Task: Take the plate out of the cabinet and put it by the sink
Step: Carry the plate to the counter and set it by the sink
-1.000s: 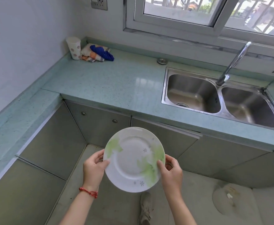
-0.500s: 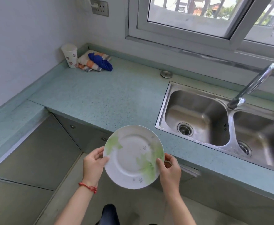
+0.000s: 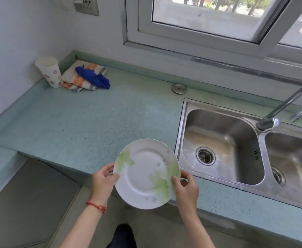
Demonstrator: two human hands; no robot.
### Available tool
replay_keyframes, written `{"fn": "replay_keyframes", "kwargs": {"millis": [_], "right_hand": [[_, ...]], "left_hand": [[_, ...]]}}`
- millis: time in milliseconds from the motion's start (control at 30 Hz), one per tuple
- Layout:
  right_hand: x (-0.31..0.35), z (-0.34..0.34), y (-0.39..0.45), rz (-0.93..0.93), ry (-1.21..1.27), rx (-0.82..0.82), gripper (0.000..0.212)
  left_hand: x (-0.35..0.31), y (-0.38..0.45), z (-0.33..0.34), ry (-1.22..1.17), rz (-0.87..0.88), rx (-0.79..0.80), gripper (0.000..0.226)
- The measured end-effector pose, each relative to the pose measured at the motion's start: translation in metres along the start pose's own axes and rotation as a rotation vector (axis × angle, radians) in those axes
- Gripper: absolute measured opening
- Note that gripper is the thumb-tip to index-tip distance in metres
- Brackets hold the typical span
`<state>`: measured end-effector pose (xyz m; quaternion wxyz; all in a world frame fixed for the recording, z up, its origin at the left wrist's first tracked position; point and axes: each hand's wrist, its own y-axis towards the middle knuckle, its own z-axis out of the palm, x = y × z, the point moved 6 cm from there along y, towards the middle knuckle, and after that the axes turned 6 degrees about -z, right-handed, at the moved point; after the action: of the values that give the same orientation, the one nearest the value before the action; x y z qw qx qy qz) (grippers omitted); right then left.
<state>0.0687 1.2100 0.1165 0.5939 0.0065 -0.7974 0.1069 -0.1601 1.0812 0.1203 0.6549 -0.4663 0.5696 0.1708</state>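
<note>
A white plate [image 3: 144, 174] with green leaf prints and small flowers is held in the air over the front edge of the pale blue counter [image 3: 85, 122]. My left hand [image 3: 102, 181] grips its left rim and my right hand [image 3: 186, 188] grips its right rim, thumbs on top. The plate's far half hangs above the counter, just left of the steel double sink [image 3: 184, 133]. The cabinet fronts below the counter are mostly hidden under the counter's edge.
A paper cup [image 3: 50, 72] and folded cloths with a blue one on top [image 3: 87, 77] sit in the far left corner. A round metal cap [image 3: 179, 88] lies behind the sink. The tap [image 3: 279, 111] reaches over the basins. A window runs above.
I have risen and moved closer to the counter. The plate, held in both hands throughout, has gone up from in front of the cabinet doors to over the counter's front edge.
</note>
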Motion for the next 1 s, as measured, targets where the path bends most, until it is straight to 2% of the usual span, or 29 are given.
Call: {"fn": "replay_keyframes", "kwargs": {"millis": [367,1000], "right_hand": [[0.009,0.067,0.060,0.072,-0.054,-0.062,0.019],[-0.006,0.091,0.125,0.098,-0.210,0.040,0.020]], "left_hand": [[-0.016,0.108,0.005,0.101,-0.103,0.064,0.034],[-0.014,0.160,0.032,0.206,-0.148,0.014,0.038]]}}
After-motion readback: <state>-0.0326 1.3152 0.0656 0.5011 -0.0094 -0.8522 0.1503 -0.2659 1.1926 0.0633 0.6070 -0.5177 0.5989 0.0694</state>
